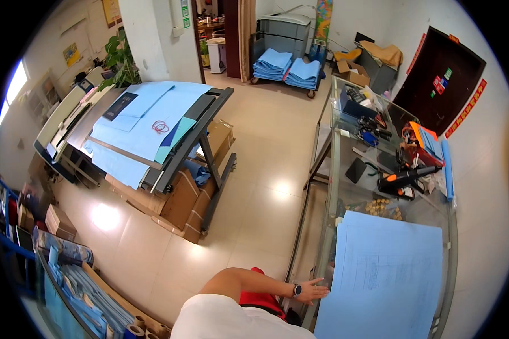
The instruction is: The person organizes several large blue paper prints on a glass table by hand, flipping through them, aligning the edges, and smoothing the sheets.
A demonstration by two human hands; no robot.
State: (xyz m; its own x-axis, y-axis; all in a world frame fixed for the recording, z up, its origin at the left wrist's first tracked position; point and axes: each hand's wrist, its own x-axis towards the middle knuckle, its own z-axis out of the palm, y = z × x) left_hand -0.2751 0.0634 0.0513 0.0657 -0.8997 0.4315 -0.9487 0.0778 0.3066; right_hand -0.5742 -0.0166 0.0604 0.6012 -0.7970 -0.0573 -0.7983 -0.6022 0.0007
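Glass-topped counter [345, 198] stood along the right wall, cluttered at its far end; large pale blue sheet [384, 277] lay flat on its near end; left hand [312, 291] was open, fingers spread, resting at the sheet's left edge; right hand not visible; tilted drafting table [152, 135] stood across the tiled floor [254, 186]; sheet's print too faint to read.

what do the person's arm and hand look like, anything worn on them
One arm shows, bare from a short white sleeve down to the hand. A dark wristwatch with a round face sits at the wrist. No glove or ring is visible on the fingers. The other hand is out of view.
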